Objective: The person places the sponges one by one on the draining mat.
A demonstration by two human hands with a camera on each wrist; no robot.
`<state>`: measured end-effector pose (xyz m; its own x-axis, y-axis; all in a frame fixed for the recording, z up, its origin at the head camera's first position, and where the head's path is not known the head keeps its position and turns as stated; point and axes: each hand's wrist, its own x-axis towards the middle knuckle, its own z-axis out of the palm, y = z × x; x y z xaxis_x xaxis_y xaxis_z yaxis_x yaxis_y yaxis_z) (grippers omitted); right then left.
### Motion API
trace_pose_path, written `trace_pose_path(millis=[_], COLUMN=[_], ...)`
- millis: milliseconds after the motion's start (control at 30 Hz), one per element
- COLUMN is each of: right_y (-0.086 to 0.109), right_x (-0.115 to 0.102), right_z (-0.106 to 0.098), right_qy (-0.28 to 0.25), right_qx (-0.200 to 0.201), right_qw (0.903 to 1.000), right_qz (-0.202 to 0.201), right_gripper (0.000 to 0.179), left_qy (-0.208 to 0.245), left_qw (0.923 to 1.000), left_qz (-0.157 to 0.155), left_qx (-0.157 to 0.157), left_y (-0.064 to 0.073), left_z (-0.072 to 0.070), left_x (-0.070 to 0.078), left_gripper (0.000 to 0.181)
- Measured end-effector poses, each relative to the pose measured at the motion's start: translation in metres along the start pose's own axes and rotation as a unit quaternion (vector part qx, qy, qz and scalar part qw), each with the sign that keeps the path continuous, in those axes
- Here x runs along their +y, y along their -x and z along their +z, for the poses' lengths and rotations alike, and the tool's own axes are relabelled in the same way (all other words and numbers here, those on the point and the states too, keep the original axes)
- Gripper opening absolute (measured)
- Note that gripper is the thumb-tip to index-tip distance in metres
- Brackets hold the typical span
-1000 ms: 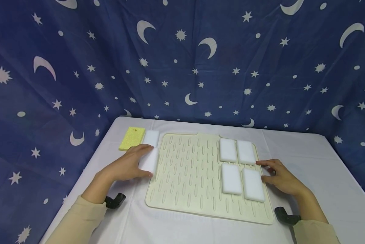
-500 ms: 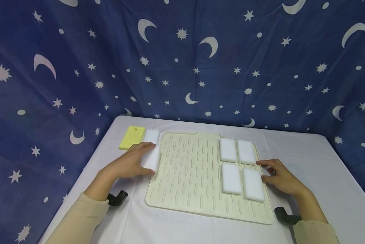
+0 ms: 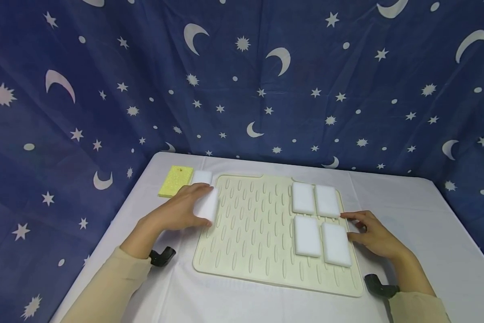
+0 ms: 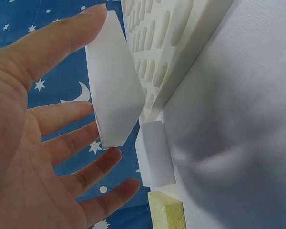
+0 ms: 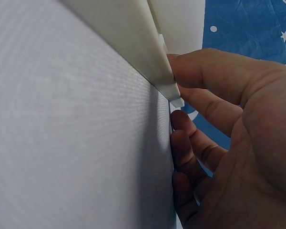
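Head view: a rectangular white foam-like block (image 3: 207,204) is pinched by the left hand (image 3: 179,211), its thumb at the near end and its fingers at the far end; the palm side of the block is partly covered. It sits over the left edge of a cream, rectangular mat with raised oval ribs (image 3: 246,224). From the left wrist, the block hangs clear of the white cloth (image 3: 274,307), with the ring and little fingers spread; whether the ring fingertip touches its lower corner is hard to tell.

Beyond the left hand lies a second white block (image 3: 203,176), partly hidden by the fingers, beside a yellow speckled sponge (image 3: 176,181), which the left wrist view cuts off at the bottom.

The right hand (image 3: 371,235) rests thumb and index finger, set apart, against the mat's right edge, just beside four white blocks (image 3: 307,236) lying in two rows. Its remaining fingers bend loosely underneath, mostly hidden from the head.
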<state>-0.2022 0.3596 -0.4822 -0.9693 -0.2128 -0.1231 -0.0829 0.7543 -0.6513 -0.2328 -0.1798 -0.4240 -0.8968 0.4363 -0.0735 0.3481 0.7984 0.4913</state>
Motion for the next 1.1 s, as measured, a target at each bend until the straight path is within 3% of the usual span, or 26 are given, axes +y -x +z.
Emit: trace_pose_path(millis=[1100], right_y=[-0.001], right_x=[0.001], right_z=[0.000], right_qy=[-0.004], right_qx=[0.001], right_qw=[1.0000], right_qz=[0.003], right_gripper=[0.058], left_qy=[-0.016], left_qw=[0.9995], left_qz=[0.023], left_qx=[-0.011], left_y=[-0.033], left_z=[0.003], left_x=[0.027], left_gripper=[0.099])
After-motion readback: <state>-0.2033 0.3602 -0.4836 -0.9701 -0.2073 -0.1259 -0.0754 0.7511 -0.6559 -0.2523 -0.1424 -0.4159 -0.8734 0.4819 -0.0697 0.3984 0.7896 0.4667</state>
